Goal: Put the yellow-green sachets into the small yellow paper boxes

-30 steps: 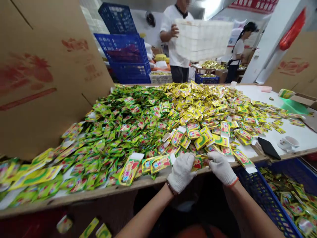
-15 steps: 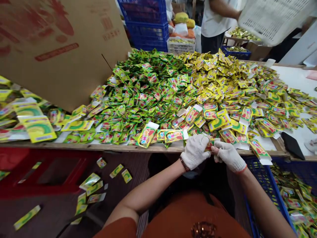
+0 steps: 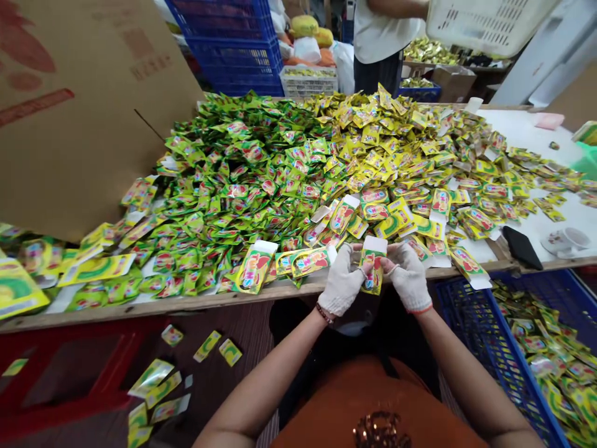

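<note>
Both my hands wear white knit gloves with bare fingertips, at the table's front edge. Between them is a small yellow-green printed carton point(image 3: 373, 266), upright with its white top flap raised. My left hand point(image 3: 344, 280) grips its left side, thumb across the front. My right hand point(image 3: 409, 277) holds the right side with its fingertips. Just left lie more printed cartons point(image 3: 256, 266) with white flaps. Beyond my hands spreads a heap of green sachets point(image 3: 252, 168), which meets a heap of yellow sachets point(image 3: 373, 137) on the right.
A large cardboard box point(image 3: 93, 124) stands at left. On the right are a black phone point(image 3: 522, 247), a mug point(image 3: 565, 241) and a blue crate point(image 3: 517, 348) of packets below the table. Cartons point(image 3: 152, 378) litter the floor by a red stool point(image 3: 93, 373). Across the table, a person holds a white basket point(image 3: 489, 25).
My hands have moved slightly apart, and the carton between them now stands upright with its front showing. The view has shifted right. The person's white basket sits higher in view.
</note>
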Motion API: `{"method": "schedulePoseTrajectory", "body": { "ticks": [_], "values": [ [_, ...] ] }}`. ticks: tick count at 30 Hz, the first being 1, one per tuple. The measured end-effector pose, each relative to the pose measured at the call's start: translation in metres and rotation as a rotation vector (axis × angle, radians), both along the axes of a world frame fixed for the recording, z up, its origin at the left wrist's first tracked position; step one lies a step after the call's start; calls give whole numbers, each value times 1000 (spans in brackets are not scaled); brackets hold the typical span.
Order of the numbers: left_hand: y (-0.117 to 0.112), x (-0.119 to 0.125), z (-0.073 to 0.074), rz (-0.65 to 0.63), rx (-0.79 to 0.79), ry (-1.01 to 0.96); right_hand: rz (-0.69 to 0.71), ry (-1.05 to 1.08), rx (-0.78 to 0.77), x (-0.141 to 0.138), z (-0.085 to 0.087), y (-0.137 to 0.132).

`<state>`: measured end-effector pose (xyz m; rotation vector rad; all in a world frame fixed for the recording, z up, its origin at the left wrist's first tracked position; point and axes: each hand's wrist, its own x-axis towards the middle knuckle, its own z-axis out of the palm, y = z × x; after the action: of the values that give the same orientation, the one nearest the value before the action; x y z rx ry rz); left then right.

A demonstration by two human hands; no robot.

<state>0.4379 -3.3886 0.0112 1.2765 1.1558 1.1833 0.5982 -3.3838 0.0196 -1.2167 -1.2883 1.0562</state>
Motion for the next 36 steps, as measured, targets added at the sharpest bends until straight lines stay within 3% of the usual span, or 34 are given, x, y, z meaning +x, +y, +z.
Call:
{"method": "schedulePoseTrajectory", "body": {
  "ticks": [2, 7, 12, 17, 20, 25, 32, 36],
  "values": [
    [-7, 4, -3, -9, -35, -91, 58, 99, -74, -2, -7, -4],
    [-34, -1, -14, -79, -249, -181, 140, 109, -193, 4, -20, -32],
    [-68, -18, -34, -219, -403, -89, 335, 186, -328, 9, -48, -79],
    [-93, -22, -47, -351, -425, 28, 319, 213, -447, 13, -75, -107],
    [-101, -17, -52, -298, -432, 39, 304, 137, -492, 17, -71, -108],
    [-109, -12, -57, -216, -534, -34, 371, -170, -474, 26, -50, -110],
    [-116, -16, -56, -248, -531, -39, 406, -15, -618, 24, -47, -104],
    [-117, -17, -57, -270, -539, -95, 364, -49, -633, 20, -51, -104]
  ]
}}
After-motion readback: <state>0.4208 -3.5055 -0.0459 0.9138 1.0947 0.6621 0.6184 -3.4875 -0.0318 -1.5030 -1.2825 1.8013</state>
